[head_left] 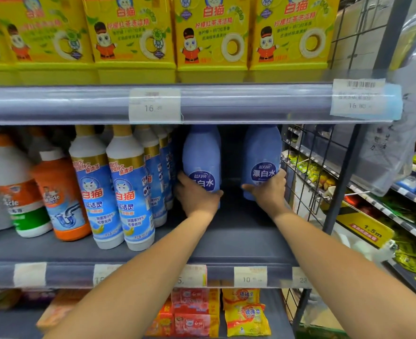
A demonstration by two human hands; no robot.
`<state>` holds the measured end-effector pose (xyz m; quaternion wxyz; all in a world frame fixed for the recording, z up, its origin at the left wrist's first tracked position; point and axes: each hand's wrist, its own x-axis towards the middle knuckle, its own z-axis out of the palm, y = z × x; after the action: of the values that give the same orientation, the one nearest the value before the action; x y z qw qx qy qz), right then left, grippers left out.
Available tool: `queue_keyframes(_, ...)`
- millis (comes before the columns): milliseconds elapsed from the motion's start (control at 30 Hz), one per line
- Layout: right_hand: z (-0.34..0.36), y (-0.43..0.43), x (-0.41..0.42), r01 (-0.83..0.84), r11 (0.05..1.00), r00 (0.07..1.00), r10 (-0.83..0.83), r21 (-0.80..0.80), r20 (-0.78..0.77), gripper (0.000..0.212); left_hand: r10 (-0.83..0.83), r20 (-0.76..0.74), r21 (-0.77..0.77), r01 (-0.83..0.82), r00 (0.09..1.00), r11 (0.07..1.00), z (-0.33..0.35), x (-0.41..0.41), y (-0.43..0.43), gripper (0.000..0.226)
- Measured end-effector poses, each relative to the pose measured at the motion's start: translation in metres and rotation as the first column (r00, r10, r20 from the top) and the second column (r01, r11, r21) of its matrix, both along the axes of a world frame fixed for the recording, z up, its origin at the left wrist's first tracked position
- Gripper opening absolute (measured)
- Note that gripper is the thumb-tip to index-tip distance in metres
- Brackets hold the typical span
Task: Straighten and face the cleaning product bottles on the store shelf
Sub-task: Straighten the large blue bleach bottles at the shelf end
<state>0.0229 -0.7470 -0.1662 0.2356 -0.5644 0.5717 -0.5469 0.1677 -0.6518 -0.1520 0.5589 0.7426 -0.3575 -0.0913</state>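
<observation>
Blue plastic marks the two bleach bottles at the back of the middle shelf (238, 241), toward its right end. The left blue bottle (202, 152) stands upright with its dark round label facing forward, and the left hand (196, 195) wraps its lower part, thumb across the front under the label and fingers curled round the left side. The right blue bottle (262, 152) stands upright just beside the wire mesh side panel (307, 172), label also to the front; the right hand (269, 189) grips its base, thumb pointing left along the bottom, fingers closed round the right side. A bare gap of shelf lies between the two bottles, and the front half of the shelf before them is bare too.

Left of the held pair stands a row of white-and-blue bottles with gold collars (131, 192), running from the front edge to the back, labels forward. Further left are an orange drain-cleaner bottle (63, 199) and a white bottle with an orange and green label (16, 189), both tilted in the wide-angle view. Price tags (250, 277) sit along the shelf's front edge. On the shelf above, yellow detergent jugs (211, 33) stand side by side, touching. Below, red and yellow soap packs (246, 314) fill the lower shelf.
</observation>
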Motion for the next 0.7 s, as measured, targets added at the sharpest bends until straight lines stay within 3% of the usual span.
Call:
queue_keyframes(233,-0.003,0.008,0.005,0.019,0.997,0.998,-0.024,-0.075,-0.065,0.121,-0.03,-0.015,-0.081,0.028,0.999,0.996,-0.005,0.009,-0.009,0.112)
queue_keyframes(433,0.005,0.013,0.006,0.049,0.997,0.998,-0.052,-0.068,-0.039,0.11,-0.04,-0.003,-0.087,0.04,0.999,0.995,-0.007,0.013,-0.01,0.114)
queue_keyframes(633,0.014,0.025,-0.001,0.073,0.997,0.993,-0.071,0.02,-0.099,0.096,-0.051,-0.188,0.19,0.088,0.981,0.978,-0.003,0.008,0.002,0.102)
queue_keyframes(700,0.02,0.029,-0.002,0.095,0.994,0.987,-0.087,0.052,-0.132,0.097,-0.125,-0.141,0.27,0.16,0.982,0.949,0.0,0.005,0.024,0.086)
